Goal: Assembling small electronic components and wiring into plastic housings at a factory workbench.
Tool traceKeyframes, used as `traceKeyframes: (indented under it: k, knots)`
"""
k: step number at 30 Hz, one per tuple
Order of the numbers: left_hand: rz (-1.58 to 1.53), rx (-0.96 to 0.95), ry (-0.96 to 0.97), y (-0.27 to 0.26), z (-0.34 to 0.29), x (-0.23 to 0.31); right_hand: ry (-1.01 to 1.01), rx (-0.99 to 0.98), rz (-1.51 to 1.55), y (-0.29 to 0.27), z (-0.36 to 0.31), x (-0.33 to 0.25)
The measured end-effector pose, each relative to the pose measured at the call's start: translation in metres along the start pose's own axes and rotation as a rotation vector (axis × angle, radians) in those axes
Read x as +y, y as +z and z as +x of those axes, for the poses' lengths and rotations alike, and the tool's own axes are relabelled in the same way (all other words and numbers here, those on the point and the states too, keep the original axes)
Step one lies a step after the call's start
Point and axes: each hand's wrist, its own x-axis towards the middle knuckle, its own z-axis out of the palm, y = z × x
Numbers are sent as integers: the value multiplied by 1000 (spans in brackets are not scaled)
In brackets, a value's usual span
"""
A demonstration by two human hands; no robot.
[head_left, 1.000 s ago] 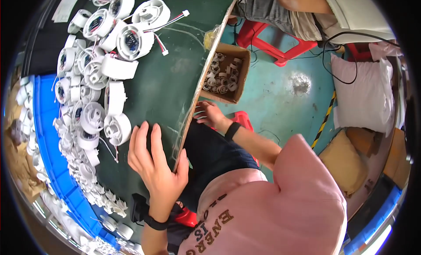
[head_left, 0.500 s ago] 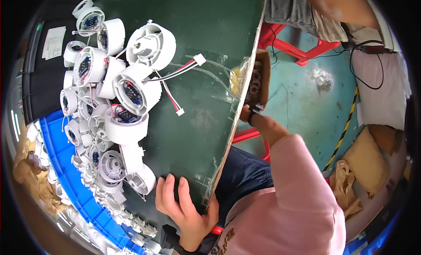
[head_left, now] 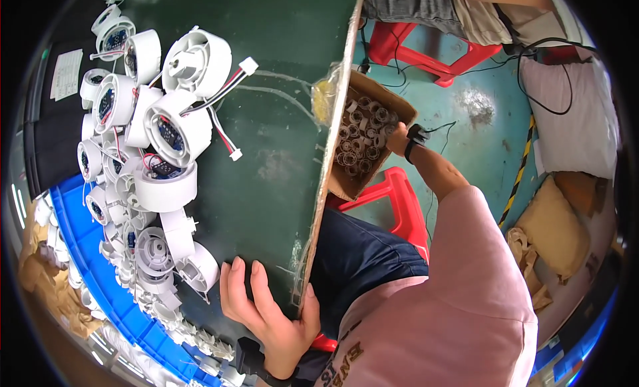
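Note:
My left hand point(head_left: 269, 324) lies at the near edge of the dark green table point(head_left: 266, 194), fingers stretched out on its top and thumb over the rim. Low beside the table, my right hand point(head_left: 397, 140) grips the right side of an open cardboard box point(head_left: 401, 106); its fingertips are partly hidden. Inside the box lie many small clear and whitish ring-shaped parts point(head_left: 363, 137). Left of centre on the table stands a heap of white round plastic housings point(head_left: 176, 130), some showing blue circuit boards and red, black and white wires with white connectors point(head_left: 248, 66).
A blue bin point(head_left: 106, 254) full of white parts runs along the left. Red stools point(head_left: 403, 204) stand by my legs and farther back. Another person's legs point(head_left: 416, 7) show at the top right. Cushions point(head_left: 552, 227) and a white sack point(head_left: 569, 120) lie at the right.
The box has come farther out from the table's edge and turned, so its contents show. My right hand has moved out with it. The view has shifted slightly; my left hand stays at the table edge.

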Motion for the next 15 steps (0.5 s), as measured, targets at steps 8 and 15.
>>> traceKeyframes:
  k: [8,15]
  knots:
    - [-30,51,22,-3,4,5,285,208,622,12,-33,67]
    - [-430,309,-77,-6,-18,-8,26,1263,1543,-238,-215,143]
